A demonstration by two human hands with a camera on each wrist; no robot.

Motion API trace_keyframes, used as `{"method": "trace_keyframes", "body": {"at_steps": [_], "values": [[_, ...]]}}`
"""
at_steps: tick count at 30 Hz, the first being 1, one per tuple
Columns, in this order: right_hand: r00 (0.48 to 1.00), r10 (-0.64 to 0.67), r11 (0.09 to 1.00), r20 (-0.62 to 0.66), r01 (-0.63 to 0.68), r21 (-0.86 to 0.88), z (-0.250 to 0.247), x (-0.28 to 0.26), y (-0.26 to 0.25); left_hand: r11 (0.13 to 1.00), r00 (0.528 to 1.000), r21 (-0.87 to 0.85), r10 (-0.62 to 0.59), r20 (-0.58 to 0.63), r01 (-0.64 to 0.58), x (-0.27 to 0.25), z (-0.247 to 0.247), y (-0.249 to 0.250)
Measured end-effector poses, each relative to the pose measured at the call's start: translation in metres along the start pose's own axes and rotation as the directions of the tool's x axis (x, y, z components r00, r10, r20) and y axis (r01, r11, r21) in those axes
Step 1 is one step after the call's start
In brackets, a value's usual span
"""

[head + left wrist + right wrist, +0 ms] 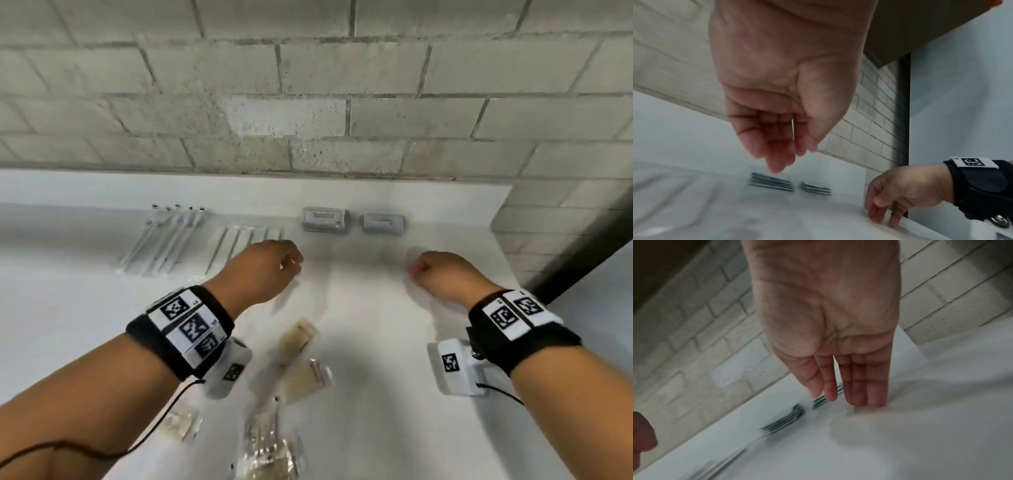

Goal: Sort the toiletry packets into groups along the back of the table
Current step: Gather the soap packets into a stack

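Both hands hover empty over the middle of the white table (376,342): the left hand (263,267) hangs with its fingers loosely curled and holding nothing, as the left wrist view shows, and the right hand (442,274) has its fingers straight and together, tips pointing down and touching or almost touching the tabletop. Four groups already lie along the back of the table near the brick wall (308,102). From the left come a fan of long thin packets (164,240) with dark caps at their far ends, a row of shorter slim packets (239,243) partly hidden by the left hand, a stack of flat rectangular packets (325,220), and just beside it a smaller grey stack (383,223). The long and slim packets lie with their long axes running from the front edge toward the wall, leaning slightly right at the far end; the two flat stacks lie with their long sides parallel to the wall. Still unsorted near the front are two tan packets (299,337) lying slantwise, a clear crinkled bundle (267,445) and another pale packet (181,419) under the left forearm. The sorting seems well past halfway, with this front cluster left to move back.
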State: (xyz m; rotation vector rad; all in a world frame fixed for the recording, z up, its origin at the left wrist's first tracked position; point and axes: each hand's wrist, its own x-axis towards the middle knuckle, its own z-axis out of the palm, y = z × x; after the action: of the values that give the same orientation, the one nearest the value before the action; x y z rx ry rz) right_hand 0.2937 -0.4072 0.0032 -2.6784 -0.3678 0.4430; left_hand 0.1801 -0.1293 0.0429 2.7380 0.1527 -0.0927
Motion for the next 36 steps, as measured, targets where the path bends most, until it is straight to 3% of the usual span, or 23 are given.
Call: {"method": "trace_keyframes", "body": {"at_steps": [3, 6, 12, 16, 20, 23, 27, 32, 36], "values": [[0.996, -0.062, 0.998, 0.066, 0.063, -0.014, 0.024, -0.040, -0.024, 0.997, 0.995, 0.026, -0.069, 0.073, 0.067, -0.056, -0.003, -0.027], [0.981, -0.111, 0.969, 0.159, 0.143, -0.202, 0.056, -0.077, -0.051, 0.982, 0.980, 0.147, -0.142, 0.138, 0.121, -0.102, 0.000, -0.056], [0.924, -0.353, 0.907, 0.145, 0.376, -0.190, 0.097, -0.137, -0.106, 0.938, 0.916, 0.341, -0.192, 0.352, 0.065, -0.166, 0.008, -0.089], [0.874, -0.444, 0.839, 0.196, 0.483, -0.251, 0.110, -0.157, -0.128, 0.931, 0.927, 0.361, -0.185, 0.326, 0.059, -0.179, 0.025, -0.094], [0.915, -0.365, 0.855, 0.169, 0.402, -0.328, 0.120, -0.164, -0.135, 0.945, 0.921, 0.294, -0.237, 0.308, 0.144, -0.183, 0.027, -0.097], [0.961, -0.216, 0.903, 0.173, 0.264, -0.339, 0.122, -0.167, -0.138, 0.941, 0.920, 0.312, -0.231, 0.315, 0.129, -0.186, 0.025, -0.096], [0.979, -0.115, 0.933, 0.166, 0.164, -0.319, 0.123, -0.171, -0.136, 0.971, 0.921, 0.219, -0.165, 0.354, 0.090, -0.187, 0.023, -0.091], [0.976, -0.008, 0.964, 0.217, 0.065, -0.256, 0.120, -0.179, -0.126, 0.979, 0.928, 0.193, -0.012, 0.372, -0.065, -0.186, 0.023, -0.079], [0.977, -0.035, 0.981, 0.209, 0.074, -0.179, 0.112, -0.186, -0.123, 0.956, 0.896, 0.137, 0.186, 0.402, -0.260, -0.178, 0.018, -0.056]]}}
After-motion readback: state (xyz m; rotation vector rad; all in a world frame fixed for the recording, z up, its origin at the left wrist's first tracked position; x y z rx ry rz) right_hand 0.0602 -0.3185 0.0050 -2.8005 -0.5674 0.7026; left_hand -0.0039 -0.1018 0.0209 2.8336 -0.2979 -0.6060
